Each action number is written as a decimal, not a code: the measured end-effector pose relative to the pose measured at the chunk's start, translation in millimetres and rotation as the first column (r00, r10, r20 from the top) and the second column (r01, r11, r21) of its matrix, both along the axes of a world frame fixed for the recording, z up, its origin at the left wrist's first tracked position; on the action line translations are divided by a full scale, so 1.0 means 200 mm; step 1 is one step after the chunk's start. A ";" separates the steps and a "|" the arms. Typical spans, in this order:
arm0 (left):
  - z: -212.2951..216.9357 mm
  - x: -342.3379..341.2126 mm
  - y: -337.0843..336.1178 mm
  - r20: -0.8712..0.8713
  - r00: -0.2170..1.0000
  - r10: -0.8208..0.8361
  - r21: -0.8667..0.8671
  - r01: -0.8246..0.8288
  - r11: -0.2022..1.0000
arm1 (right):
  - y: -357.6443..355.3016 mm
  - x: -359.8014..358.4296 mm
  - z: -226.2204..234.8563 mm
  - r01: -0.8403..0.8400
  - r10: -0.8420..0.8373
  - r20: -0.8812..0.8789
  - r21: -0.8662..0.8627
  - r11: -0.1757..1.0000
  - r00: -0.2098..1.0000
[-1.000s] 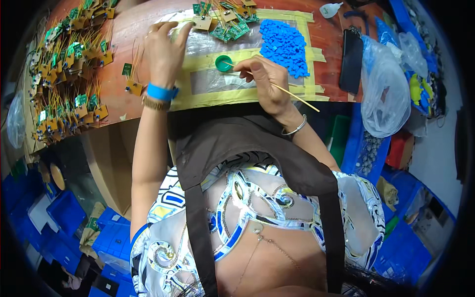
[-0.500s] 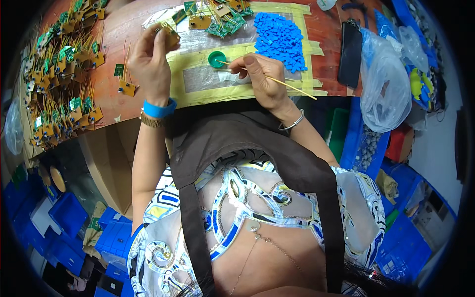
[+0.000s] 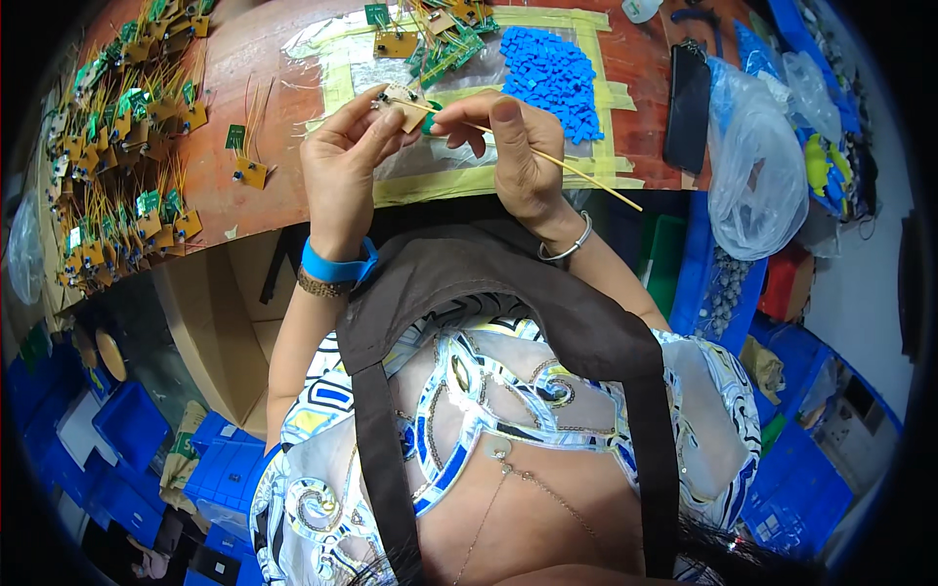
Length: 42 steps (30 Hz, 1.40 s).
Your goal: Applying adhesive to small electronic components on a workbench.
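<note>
My left hand (image 3: 344,168) pinches a small tan circuit board (image 3: 411,117) between thumb and fingers, above the taped part of the table. A thin wooden stick (image 3: 591,180) is gripped in my right hand (image 3: 526,154), slanting down to the right. Its far tip is at small parts on the board's upper left; whether it touches them I cannot tell. Behind the board and my right fingertips, a small round green cap (image 3: 430,121) shows only in part. Just beyond my hands lies a pile of green and tan circuit boards (image 3: 449,51).
Small blue pieces (image 3: 550,83) lie spread at the right of the yellow-taped sheet. Rows of wired boards (image 3: 127,127) cover the table's left, with one wired board (image 3: 251,174) apart. A black phone (image 3: 688,107) and clear plastic bags (image 3: 760,186) are at the right edge.
My left hand has come right and nearer with the board, which is now beside the right hand. The stick's tip has gone from the green cap to the board.
</note>
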<state>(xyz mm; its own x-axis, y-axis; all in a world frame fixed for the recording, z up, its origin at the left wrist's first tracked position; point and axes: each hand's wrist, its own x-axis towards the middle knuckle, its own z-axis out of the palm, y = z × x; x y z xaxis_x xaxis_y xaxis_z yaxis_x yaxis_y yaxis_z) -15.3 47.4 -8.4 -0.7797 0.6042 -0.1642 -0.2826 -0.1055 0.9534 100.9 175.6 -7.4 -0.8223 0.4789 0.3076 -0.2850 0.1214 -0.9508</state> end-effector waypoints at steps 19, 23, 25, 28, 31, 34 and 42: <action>0.05 0.02 -0.02 0.110 0.992 -0.060 0.058 0.054 0.997 | 0.02 0.00 0.04 0.029 -0.037 0.021 0.318 0.948 0.999; 0.08 0.03 -0.02 0.134 0.991 0.003 0.045 -0.009 0.999 | 0.07 0.05 0.06 0.081 -0.068 -0.046 0.405 0.911 0.997; 0.04 0.01 -0.05 0.101 0.995 0.004 0.043 -0.009 0.999 | 0.13 0.09 0.05 0.155 -0.145 -0.079 0.147 0.977 0.986; 0.02 0.01 -0.06 0.101 0.995 0.025 0.029 -0.029 0.999 | 0.22 0.10 0.01 0.334 -0.364 0.122 0.215 0.918 0.923; 0.04 0.03 -0.04 0.121 0.993 0.010 0.026 -0.013 1.000 | 0.29 0.09 -0.08 0.269 -0.405 0.029 0.703 0.658 0.914; 0.02 0.03 -0.05 0.107 0.994 0.018 0.026 -0.021 0.999 | 0.29 0.06 -0.12 0.217 -0.402 0.006 0.835 0.506 0.915; 0.01 0.02 -0.05 0.089 0.996 -0.015 0.026 0.013 1.000 | 0.32 0.00 -0.16 0.161 -0.373 0.012 0.889 0.429 0.928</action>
<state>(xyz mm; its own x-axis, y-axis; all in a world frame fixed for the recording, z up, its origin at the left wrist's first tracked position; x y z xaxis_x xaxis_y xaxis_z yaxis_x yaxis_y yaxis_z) -11.5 36.9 -5.9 -0.7540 0.6199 -0.2173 -0.3683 -0.1251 0.9212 101.4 240.0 -38.6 -0.7892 0.2592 0.5567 0.0757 0.9407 -0.3307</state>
